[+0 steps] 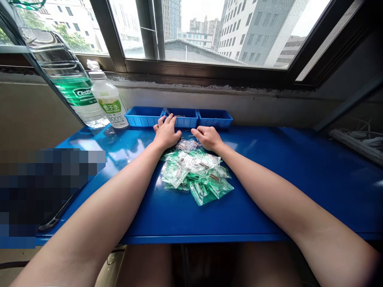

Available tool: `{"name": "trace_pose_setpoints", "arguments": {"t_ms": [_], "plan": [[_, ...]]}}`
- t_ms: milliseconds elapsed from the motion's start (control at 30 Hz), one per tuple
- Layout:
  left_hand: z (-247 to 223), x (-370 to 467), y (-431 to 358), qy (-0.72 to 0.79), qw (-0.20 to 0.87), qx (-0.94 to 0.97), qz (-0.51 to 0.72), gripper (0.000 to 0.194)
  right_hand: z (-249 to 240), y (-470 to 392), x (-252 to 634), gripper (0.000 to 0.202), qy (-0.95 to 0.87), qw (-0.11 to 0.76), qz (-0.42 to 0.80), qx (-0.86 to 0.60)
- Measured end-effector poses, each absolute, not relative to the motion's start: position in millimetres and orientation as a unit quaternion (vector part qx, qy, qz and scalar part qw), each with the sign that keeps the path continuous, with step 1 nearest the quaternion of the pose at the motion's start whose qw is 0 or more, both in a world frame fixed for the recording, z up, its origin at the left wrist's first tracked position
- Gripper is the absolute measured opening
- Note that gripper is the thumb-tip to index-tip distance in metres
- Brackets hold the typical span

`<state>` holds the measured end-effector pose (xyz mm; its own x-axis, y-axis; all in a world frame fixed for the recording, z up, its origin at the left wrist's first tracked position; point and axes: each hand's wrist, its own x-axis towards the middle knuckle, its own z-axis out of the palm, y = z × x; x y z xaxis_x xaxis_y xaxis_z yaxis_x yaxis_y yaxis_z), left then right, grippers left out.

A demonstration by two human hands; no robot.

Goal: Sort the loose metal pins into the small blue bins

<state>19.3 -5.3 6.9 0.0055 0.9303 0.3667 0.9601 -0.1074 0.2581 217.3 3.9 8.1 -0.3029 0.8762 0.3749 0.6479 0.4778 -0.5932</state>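
My left hand [167,133] is at the front edge of the middle blue bin [182,120], its fingers spread and nothing seen in them. My right hand [208,138] is closed, thumb against the curled fingers, just in front of the bins; what it may hold is too small to name. Thin metal pins [191,136] lie on the blue table between my hands. A clear plastic bag [188,145] with small metal parts lies just nearer to me. Below it spreads a pile of green and clear zip bags [197,169], several with small metal pieces inside.
A left blue bin [145,120] and a right blue bin [214,122] flank the middle one. A large water bottle [73,85] and a smaller white-capped bottle [109,101] stand at the back left. A power strip [356,145] with cables lies at the far right.
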Motion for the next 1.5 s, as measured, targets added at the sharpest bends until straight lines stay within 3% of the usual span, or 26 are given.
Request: {"name": "trace_pose_setpoints", "arguments": {"t_ms": [133, 367, 667, 933, 1233, 1500], "plan": [[7, 19, -5, -0.664, 0.028, -0.709, -0.236, 0.069, 9, 9, 220, 0.019, -0.778, 0.354, 0.23, -0.464], [7, 19, -5, -0.663, 0.03, -0.71, -0.233, 0.07, 0, 27, 228, 0.031, -0.729, 0.444, 0.283, -0.438], [9, 19, -7, -0.662, 0.018, -0.712, -0.234, 0.07, -5, 37, 233, 0.031, -0.58, 0.558, 0.393, -0.445], [9, 20, -7, -0.666, 0.035, -0.712, -0.221, 0.071, -8, 35, 228, 0.046, -0.7, 0.489, 0.291, -0.432], [10, 21, -8, -0.665, 0.017, -0.708, -0.236, 0.073, 1, 23, 223, 0.021, -0.73, 0.425, 0.143, -0.515], [11, 21, -9, -0.66, 0.008, -0.71, -0.246, 0.072, -1, 24, 225, 0.012, -0.711, 0.493, 0.179, -0.469]]}}
